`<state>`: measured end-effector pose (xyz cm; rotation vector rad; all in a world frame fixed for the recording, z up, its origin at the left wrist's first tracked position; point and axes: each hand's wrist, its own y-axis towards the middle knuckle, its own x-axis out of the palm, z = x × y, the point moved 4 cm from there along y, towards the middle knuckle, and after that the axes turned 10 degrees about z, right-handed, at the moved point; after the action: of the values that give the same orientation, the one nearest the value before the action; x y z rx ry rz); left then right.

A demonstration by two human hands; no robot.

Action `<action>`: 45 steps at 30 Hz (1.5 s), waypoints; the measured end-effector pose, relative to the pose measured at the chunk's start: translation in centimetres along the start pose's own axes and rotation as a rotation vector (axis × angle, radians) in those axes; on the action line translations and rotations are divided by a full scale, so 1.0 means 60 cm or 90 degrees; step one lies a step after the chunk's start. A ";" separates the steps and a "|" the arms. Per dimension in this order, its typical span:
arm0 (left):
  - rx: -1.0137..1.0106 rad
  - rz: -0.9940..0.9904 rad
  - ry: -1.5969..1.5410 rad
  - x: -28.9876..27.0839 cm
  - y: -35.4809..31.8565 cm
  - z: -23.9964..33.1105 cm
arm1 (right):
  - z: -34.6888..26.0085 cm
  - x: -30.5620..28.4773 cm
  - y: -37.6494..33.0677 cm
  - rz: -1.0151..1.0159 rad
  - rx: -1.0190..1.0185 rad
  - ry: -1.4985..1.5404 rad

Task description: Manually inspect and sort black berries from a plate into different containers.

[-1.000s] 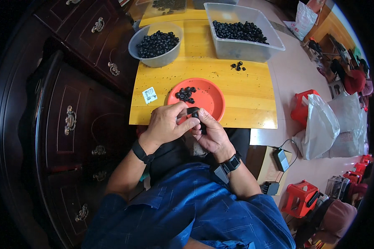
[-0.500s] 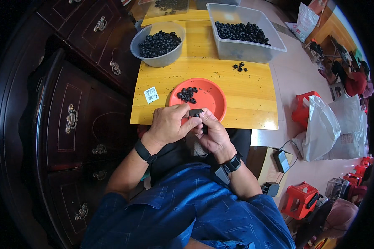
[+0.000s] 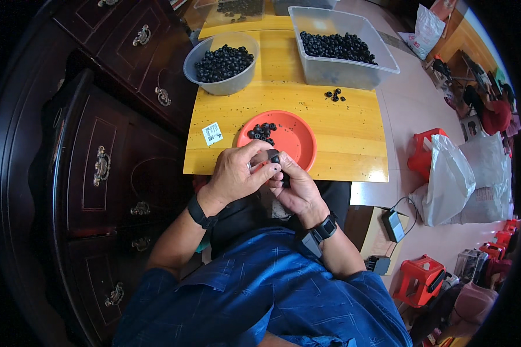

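My left hand (image 3: 235, 172) and my right hand (image 3: 299, 189) meet over the near rim of a shallow red plate (image 3: 302, 141). Between their thumbs and fingertips is a small black rounded part (image 3: 274, 157), gripped from both sides. Something dark also shows among the right fingers, too covered to name. Several black ring-like pieces (image 3: 264, 131) lie in the left half of the plate, just beyond my left fingers. Each wrist wears a black band, and the right one carries a dark device.
A round translucent bowl (image 3: 190, 69) and a larger rectangular bin (image 3: 336, 72), both holding many black pieces, stand farther back on the yellow table (image 3: 353, 136). A few loose pieces (image 3: 334, 94) and a white label (image 3: 212, 133) lie there. Dark drawers (image 3: 127, 156) rise at left.
The black part has turned in my fingertips, so a rounder side now shows instead of its flat, wide top. My hands stay nearly in place; the whole view has shifted slightly.
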<state>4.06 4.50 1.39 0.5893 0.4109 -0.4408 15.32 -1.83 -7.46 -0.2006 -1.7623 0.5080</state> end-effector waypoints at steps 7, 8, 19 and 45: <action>-0.300 -0.080 -0.454 0.023 -0.012 -0.034 | 0.000 0.014 -0.005 -0.014 0.002 -0.030; -0.299 -0.079 -0.453 0.022 -0.012 -0.034 | -0.001 0.018 -0.007 -0.019 -0.006 -0.040; -0.151 -0.105 -0.056 -0.003 0.003 -0.031 | 0.004 0.005 -0.002 -0.004 0.026 -0.023; -0.030 -0.058 0.145 0.021 -0.020 -0.037 | 0.005 0.015 0.008 0.068 0.031 0.028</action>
<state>3.95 4.60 -1.40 0.5791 0.6653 -0.4522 14.75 -1.13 -6.94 -0.2706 -1.7009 0.6195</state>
